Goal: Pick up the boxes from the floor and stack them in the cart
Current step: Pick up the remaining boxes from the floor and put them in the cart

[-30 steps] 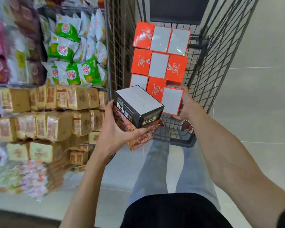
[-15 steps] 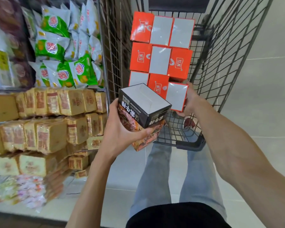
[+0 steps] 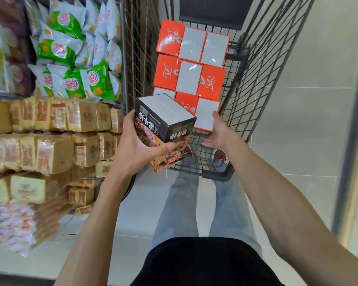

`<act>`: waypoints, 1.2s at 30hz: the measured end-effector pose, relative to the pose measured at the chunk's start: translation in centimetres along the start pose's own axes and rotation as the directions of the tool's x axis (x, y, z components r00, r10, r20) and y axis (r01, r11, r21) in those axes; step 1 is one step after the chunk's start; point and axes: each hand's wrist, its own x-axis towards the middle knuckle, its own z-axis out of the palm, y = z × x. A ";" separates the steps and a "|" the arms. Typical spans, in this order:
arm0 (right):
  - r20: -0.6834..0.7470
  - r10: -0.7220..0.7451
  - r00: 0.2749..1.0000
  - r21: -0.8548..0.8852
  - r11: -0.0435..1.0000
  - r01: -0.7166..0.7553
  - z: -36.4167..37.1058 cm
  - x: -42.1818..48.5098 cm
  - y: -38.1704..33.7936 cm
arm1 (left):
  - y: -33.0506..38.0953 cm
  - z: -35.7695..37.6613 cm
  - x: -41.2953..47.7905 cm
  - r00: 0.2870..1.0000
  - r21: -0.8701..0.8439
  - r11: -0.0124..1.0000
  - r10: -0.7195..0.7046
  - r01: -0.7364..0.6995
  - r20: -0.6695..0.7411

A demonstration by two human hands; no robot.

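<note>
Left grip point(image 3: 132, 150) clasps black box point(image 3: 163, 120), tilted, above near rim of cart point(image 3: 217, 175). Right grip point(image 3: 220, 134) slack, fingers spread, holding nothing, just right of nearest orange box point(image 3: 206, 115). Stacked orange boxes point(image 3: 189, 77) sit in rows beyond both grips, inside cart.

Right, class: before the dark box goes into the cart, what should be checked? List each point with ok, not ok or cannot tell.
1. The left hand holds the dark box: ok.
2. The right hand is free and open: ok.
3. The orange and white boxes sit in neat rows in the cart: ok.
4. The cart floor is bare at the near end: ok.
5. The nearest white-topped box lies flat: cannot tell.
</note>
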 end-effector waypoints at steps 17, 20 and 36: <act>0.540 -0.350 0.765 -0.629 0.437 0.643 1.2 -18.4 -2.7 | 2.8 2.1 -1.4 0.983 0.132 0.974 0.181 -0.184 0.033; 0.559 -0.351 0.751 -0.650 0.376 0.660 1.0 -18.1 -2.5 | 2.8 2.5 -1.1 0.980 0.188 0.962 0.193 -0.199 0.053; 0.391 -0.413 0.822 -0.602 0.560 0.569 -0.6 -14.2 -0.8 | 1.0 1.4 0.1 0.961 0.218 0.936 0.269 -0.276 0.062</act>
